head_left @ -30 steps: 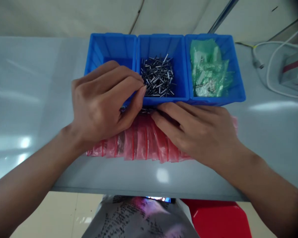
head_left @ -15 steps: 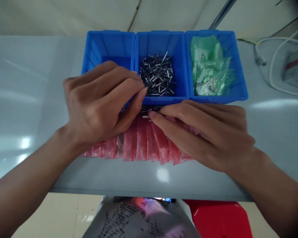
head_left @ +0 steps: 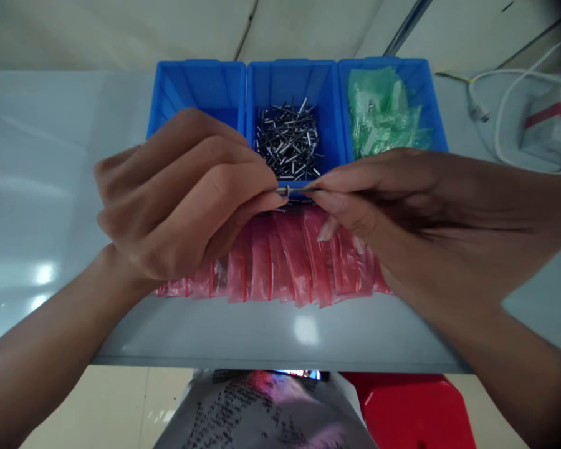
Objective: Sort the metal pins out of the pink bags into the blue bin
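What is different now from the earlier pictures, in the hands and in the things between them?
The right hand has lifted off the red zip bags and moved up to the blue bins; it now meets the left hand at a small metal rivet. The bins, their rivets and the green plastic bag stayed as they were.

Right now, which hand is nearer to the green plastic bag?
The right hand is nearer, just in front of the green plastic bag; the left hand is farther, over the blue bin's left compartment.
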`<state>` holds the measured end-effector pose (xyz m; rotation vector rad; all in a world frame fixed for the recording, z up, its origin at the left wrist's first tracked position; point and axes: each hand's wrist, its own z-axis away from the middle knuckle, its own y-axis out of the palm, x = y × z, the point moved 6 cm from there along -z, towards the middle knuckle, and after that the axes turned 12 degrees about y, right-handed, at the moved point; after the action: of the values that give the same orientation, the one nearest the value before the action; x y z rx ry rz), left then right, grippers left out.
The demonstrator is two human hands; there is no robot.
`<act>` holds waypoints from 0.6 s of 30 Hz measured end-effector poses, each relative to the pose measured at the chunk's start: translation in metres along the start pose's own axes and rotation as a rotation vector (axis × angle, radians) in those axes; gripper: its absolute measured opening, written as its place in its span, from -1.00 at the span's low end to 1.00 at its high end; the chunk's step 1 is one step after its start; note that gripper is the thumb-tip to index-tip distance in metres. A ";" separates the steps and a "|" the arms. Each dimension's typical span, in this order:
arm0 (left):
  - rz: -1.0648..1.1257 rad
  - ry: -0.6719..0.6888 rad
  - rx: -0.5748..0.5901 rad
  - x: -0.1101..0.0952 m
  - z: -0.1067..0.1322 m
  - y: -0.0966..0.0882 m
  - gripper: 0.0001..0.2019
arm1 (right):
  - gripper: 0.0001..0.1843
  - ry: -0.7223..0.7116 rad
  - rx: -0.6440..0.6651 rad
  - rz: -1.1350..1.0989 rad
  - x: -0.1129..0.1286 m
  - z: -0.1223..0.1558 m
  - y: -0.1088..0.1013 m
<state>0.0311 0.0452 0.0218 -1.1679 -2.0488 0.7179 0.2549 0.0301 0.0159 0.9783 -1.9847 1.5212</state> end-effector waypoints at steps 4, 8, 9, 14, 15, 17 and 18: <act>0.014 0.016 0.025 -0.001 0.000 0.004 -0.82 | -0.84 0.027 -0.106 -0.059 0.009 0.007 0.002; 0.000 0.047 0.025 -0.003 0.001 0.009 -0.83 | -0.86 0.048 -0.111 -0.065 0.012 0.003 0.001; 0.001 0.073 0.015 -0.004 0.002 0.009 -0.86 | -0.84 0.042 -0.087 -0.095 0.012 0.002 0.002; 0.026 0.116 -0.030 -0.006 0.004 0.008 -0.65 | -0.94 -0.017 -0.125 -0.134 0.009 0.001 0.002; 0.013 0.088 -0.060 -0.005 0.004 0.007 -0.59 | -0.98 -0.009 -0.187 -0.122 0.007 0.002 0.000; -0.010 -0.006 -0.128 0.000 0.004 0.004 -0.57 | -0.95 0.043 -0.290 -0.164 0.002 0.002 -0.005; -0.021 -0.061 -0.151 0.003 0.005 0.003 -0.59 | -0.91 0.070 -0.314 -0.206 0.001 0.001 -0.007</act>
<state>0.0279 0.0483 0.0172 -1.2197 -2.1947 0.6040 0.2601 0.0274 0.0208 0.9482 -1.9315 1.0794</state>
